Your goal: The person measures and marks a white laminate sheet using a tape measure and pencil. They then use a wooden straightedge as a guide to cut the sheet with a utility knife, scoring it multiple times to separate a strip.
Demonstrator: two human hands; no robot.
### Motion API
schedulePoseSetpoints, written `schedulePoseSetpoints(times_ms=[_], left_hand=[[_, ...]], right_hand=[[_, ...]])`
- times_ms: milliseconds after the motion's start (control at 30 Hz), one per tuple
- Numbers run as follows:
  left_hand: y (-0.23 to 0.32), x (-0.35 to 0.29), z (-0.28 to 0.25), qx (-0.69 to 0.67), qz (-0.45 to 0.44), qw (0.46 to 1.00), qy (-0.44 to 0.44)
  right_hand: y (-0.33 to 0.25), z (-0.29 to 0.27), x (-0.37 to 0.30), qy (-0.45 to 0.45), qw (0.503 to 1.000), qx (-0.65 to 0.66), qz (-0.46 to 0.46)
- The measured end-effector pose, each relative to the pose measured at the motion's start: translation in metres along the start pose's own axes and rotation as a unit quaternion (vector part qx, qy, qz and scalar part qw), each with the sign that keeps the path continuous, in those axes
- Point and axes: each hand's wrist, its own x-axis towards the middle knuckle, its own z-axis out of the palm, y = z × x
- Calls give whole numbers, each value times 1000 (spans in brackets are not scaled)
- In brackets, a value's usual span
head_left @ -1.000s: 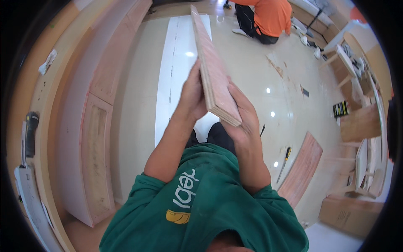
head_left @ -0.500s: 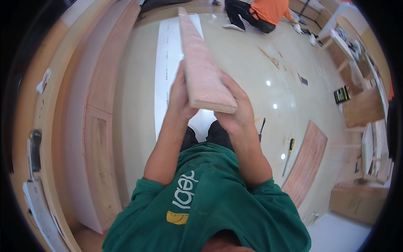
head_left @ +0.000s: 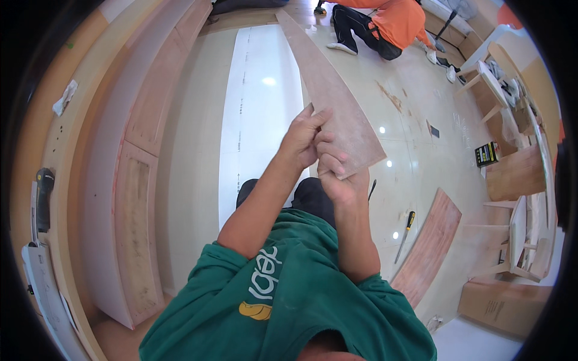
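A long wooden board (head_left: 346,114) is held up in front of me, its near end toward my chest and its far end stretching away to the upper left. Its broad, pale brown face is turned toward me. My left hand (head_left: 301,137) is closed on the board's left edge. Closer to me, at the near corner, my right hand (head_left: 338,175) grips the board with curled fingers over its edge; part of that hand is hidden behind the wood. The two hands are almost touching.
A long white sheet (head_left: 259,144) lies on the tiled floor. To the right are a screwdriver (head_left: 405,236) and another wooden board (head_left: 428,243). A long wooden cabinet (head_left: 137,234) runs along the left. A person in orange (head_left: 394,27) crouches ahead; a cardboard box (head_left: 500,308) stands lower right.
The board has turned from its narrow end view to show its broad face, and its near end has swung right. My left hand has moved right, close to my right hand.
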Motion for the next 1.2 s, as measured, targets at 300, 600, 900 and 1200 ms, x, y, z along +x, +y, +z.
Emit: schedulePoseSetpoints(times_ms=[300, 600, 900, 1200], left_hand=[[12, -4, -17, -55, -54, 997, -20], [15, 16, -61, -236, -103, 944, -206], [23, 13, -54, -34, -45, 996, -65], [6, 24, -114, -32, -35, 996, 72]], right_hand=[[8, 5, 7, 50, 993, -109, -6], [25, 15, 22, 58, 973, -220, -44], [13, 11, 27, 43, 971, -233, -5], [24, 13, 9, 105, 938, -330, -22]])
